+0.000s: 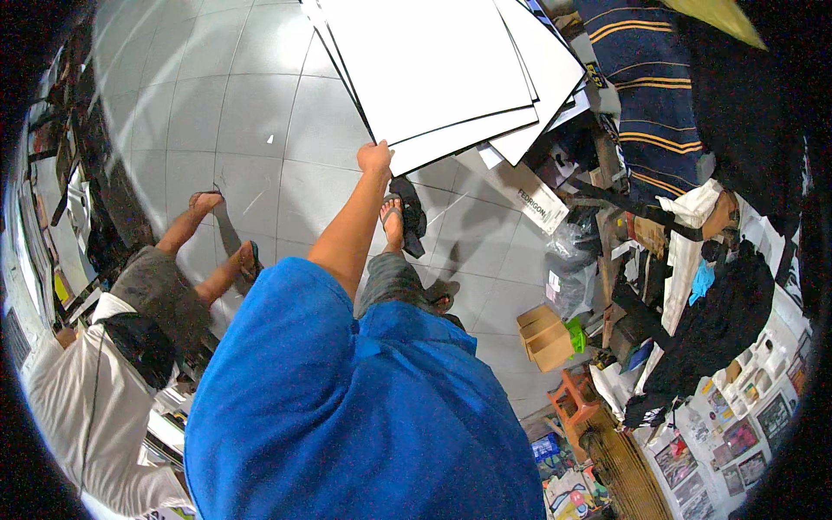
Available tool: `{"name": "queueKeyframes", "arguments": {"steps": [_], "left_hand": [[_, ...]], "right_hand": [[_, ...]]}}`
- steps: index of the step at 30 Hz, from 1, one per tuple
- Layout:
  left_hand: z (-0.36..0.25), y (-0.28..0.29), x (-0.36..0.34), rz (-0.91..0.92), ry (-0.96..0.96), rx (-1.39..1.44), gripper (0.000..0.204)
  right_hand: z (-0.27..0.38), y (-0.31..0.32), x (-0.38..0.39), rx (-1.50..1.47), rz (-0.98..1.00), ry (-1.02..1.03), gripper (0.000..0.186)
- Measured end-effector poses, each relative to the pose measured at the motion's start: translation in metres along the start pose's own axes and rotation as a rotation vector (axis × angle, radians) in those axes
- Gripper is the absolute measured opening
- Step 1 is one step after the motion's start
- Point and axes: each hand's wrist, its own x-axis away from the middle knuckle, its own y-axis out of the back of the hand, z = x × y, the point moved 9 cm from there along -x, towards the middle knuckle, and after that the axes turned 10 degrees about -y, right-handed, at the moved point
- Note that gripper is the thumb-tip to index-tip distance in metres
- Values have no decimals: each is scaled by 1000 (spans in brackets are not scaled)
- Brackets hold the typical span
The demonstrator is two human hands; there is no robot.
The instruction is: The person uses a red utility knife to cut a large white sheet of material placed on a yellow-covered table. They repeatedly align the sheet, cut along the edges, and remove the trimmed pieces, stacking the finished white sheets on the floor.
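Observation:
My left hand is closed on the near-left corner of a stack of large white boards, which have thin dark edges. Its fingers curl round the edge, partly hidden by the hand itself. Several boards lie fanned out, and the lower ones stick out to the right. The far end of the stack runs beyond the top of the view. My right hand does not show. Below the stack, my sandalled foot stands on the tiled floor next to a dark, crumpled-looking item.
At the left, another person in a light shirt and dark cap bends near stacked sheets. An open cardboard box, an orange plastic stool and clear plastic wrap stand to the right. Striped dark cloth hangs beyond.

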Motion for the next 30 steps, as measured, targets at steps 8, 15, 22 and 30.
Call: {"name": "queueKeyframes", "arguments": {"steps": [8, 15, 22, 30], "left_hand": [[31, -2, -15, -168, 9, 29, 22], [46, 15, -44, -79, -106, -235, 12], [38, 27, -37, -81, -101, -88, 14], [-9, 31, -19, -79, -235, -625, 23]], "right_hand": [[26, 7, -4, 50, 9, 23, 5], [44, 19, -16, 71, 20, 45, 5], [65, 48, -48, 122, 36, 58, 6], [95, 89, -92, 195, 73, 56, 6]]}}
